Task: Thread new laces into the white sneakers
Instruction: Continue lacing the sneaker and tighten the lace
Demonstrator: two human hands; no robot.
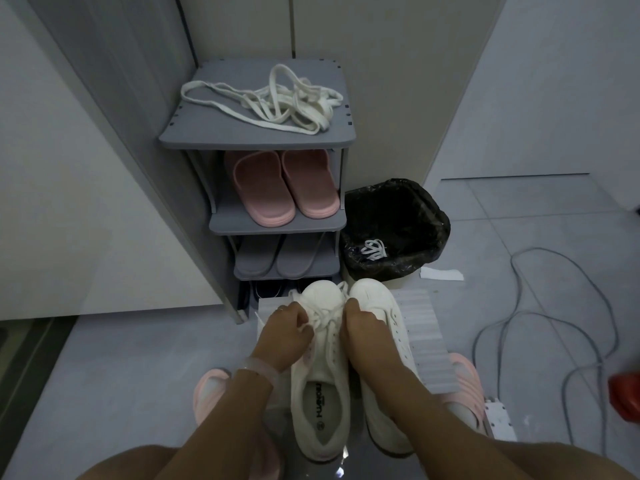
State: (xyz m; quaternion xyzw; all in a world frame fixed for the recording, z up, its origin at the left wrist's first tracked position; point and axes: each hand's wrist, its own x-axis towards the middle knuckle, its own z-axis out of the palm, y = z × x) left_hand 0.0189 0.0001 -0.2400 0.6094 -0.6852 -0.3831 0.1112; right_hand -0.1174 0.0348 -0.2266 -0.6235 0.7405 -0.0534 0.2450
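Note:
Two white sneakers stand side by side on the floor below me, toes pointing away. The left sneaker [320,403] carries a white lace [323,318] crossed over its front eyelets. My left hand [284,332] pinches a lace end at that shoe's left side. My right hand [360,327] has its fingers curled down at the lace between the two shoes. The right sneaker [381,306] shows bare eyelets and lies partly under my right forearm. A heap of loose white laces [277,102] lies on the top shelf of the rack.
A grey shoe rack [221,133] ahead holds pink slippers [280,185] and grey slippers. A black-lined bin [394,226] to its right contains a bundled lace. A ribbed white mat [422,327] lies under the shoes. Grey cables [540,306] loop on the floor at right.

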